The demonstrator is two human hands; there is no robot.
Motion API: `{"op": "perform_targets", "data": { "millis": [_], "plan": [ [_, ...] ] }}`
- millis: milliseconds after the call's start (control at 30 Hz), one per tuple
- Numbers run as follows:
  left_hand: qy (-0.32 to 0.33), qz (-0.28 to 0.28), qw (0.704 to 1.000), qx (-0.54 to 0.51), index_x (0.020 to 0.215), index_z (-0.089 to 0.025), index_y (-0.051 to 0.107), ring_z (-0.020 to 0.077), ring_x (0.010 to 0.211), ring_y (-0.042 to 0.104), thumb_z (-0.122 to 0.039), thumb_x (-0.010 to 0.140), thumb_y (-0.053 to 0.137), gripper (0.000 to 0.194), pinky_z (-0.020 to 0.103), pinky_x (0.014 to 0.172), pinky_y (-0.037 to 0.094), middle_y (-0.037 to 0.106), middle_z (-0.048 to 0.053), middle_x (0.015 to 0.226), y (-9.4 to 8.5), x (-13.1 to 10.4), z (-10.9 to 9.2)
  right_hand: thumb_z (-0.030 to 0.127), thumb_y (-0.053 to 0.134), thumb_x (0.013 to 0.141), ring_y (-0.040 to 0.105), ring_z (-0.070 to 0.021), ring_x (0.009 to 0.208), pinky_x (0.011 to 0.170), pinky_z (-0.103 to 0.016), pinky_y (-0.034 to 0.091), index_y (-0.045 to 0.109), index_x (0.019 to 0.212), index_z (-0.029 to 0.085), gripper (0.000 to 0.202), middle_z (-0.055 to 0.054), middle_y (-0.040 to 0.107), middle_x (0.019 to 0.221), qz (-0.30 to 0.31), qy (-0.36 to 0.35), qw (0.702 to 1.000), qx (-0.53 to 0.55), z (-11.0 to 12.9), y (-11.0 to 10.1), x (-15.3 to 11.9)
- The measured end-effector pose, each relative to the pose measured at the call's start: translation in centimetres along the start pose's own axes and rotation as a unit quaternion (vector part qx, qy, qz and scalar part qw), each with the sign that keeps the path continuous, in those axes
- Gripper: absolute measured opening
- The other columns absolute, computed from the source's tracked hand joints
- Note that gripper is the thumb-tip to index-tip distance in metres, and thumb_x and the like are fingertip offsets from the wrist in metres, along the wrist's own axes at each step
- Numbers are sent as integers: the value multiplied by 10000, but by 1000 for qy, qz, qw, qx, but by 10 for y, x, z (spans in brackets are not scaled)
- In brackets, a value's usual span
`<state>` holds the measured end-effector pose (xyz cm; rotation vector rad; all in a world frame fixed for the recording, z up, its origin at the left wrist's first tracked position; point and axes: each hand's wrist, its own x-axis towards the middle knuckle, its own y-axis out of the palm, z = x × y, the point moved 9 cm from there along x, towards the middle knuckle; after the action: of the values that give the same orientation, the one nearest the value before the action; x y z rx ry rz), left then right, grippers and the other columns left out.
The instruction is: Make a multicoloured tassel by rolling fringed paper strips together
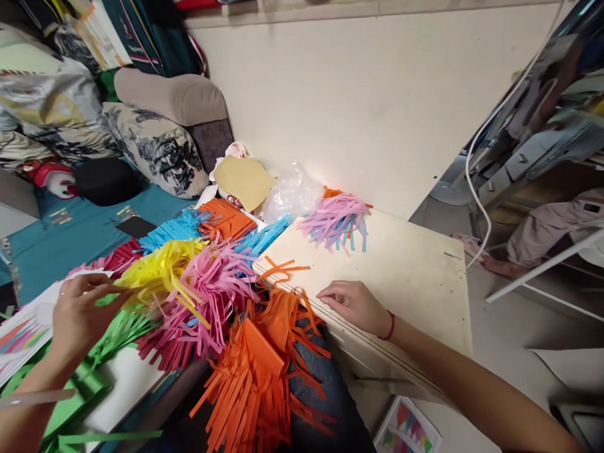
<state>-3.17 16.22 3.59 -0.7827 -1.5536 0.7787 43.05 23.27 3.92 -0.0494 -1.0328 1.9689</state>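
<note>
My left hand (85, 310) is at the left, thumb and forefinger pinched at the edge of a yellow fringed paper tassel (164, 270). Just below these fingers are green fringed paper pieces (122, 335). My right hand (351, 305) is over the near edge of a pale wooden board (410, 264), fingers curled together; whatever is between the fingertips is hidden. Orange fringed paper (256, 358) is draped over my lap, its loose strips reaching close to the right fingertips. A pink fringed tassel (225, 270) lies between the yellow and orange ones.
On the board's far end rests a pink and blue tassel (337, 218). Behind the pile are a clear plastic bag (293, 189) and blue fringes (176, 228). A white cable (472, 167) hangs at right, near another person's leg (547, 227). A printed picture packet (408, 435) lies below.
</note>
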Motion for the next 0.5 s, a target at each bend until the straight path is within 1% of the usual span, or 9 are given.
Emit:
{"op": "perform_targets", "data": {
  "millis": [100, 167, 267, 400, 500],
  "plan": [
    [37, -39, 998, 20, 689, -194, 640, 198, 777, 506, -520, 873, 435, 426, 340, 740, 423, 583, 79, 879, -25, 14, -7, 179, 561, 864, 576, -98, 599, 588, -213, 448, 727, 869, 163, 168, -38, 710, 778, 6, -7, 1000, 0, 3, 0, 2],
    [71, -28, 996, 35, 692, -203, 649, 202, 787, 503, -493, 895, 403, 431, 341, 748, 426, 604, 83, 896, -35, 21, -12, 184, 562, 862, 577, -99, 600, 591, -214, 451, 729, 863, 163, 168, -40, 710, 772, 7, -9, 1000, -3, 4, 0, 4],
    [99, -13, 992, 83, 714, -218, 669, 226, 826, 506, -456, 921, 328, 465, 362, 758, 438, 614, 93, 912, -48, 29, -10, 192, 566, 862, 574, -98, 596, 586, -212, 451, 731, 868, 166, 167, -40, 709, 770, 13, -9, 1000, -5, 5, 1, 6],
    [141, 11, 978, 156, 760, -201, 691, 245, 853, 509, -458, 922, 250, 536, 382, 772, 450, 618, 120, 941, -56, 42, -3, 201, 564, 867, 568, -95, 582, 570, -209, 441, 731, 882, 165, 171, -37, 709, 763, 25, -18, 1000, 2, 8, 6, 10],
    [178, 45, 966, 185, 820, -192, 701, 258, 824, 501, -445, 909, 204, 564, 379, 728, 445, 634, 130, 916, -53, 49, -10, 229, 563, 878, 575, -102, 588, 574, -216, 444, 730, 884, 164, 179, -43, 719, 774, 27, -30, 999, 6, 12, 9, 12]
  ]
}}
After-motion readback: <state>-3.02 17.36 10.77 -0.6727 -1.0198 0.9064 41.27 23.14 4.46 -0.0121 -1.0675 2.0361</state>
